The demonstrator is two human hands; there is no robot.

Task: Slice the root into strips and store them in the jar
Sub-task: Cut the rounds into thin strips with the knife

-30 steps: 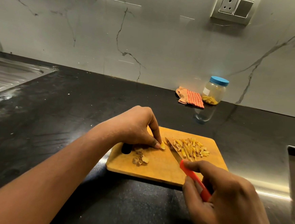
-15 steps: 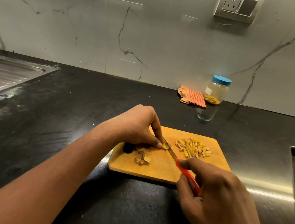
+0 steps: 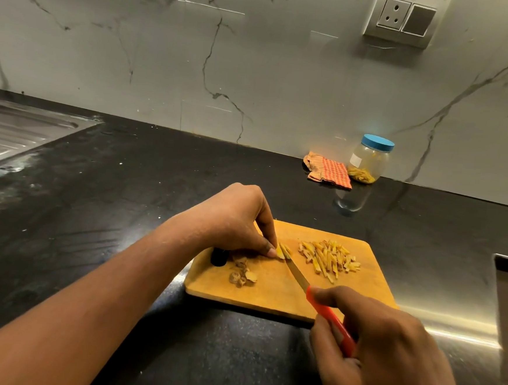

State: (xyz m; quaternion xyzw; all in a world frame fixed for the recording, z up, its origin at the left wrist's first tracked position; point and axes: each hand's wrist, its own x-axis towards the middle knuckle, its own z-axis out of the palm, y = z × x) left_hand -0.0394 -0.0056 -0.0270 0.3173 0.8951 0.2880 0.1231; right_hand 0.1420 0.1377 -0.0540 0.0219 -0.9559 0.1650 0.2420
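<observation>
The left hand (image 3: 238, 224) is pinching the root stub (image 3: 283, 251) on the board (image 3: 269, 296), left of the strips (image 3: 329, 259). The right hand (image 3: 386, 354) is gripping the knife (image 3: 298, 274), blade meeting the root stub. Best keeping fingertips (image 3: 271, 251) tucked, slices thin. The jar (image 3: 369, 162) is standing far behind.

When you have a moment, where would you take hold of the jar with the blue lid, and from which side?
I would wrap a hand round the clear body of the jar, just below the blue lid, coming from the front or its right. It stands upright near the wall, and the checked cloth lies close on its left, so those sides look freer.
</observation>
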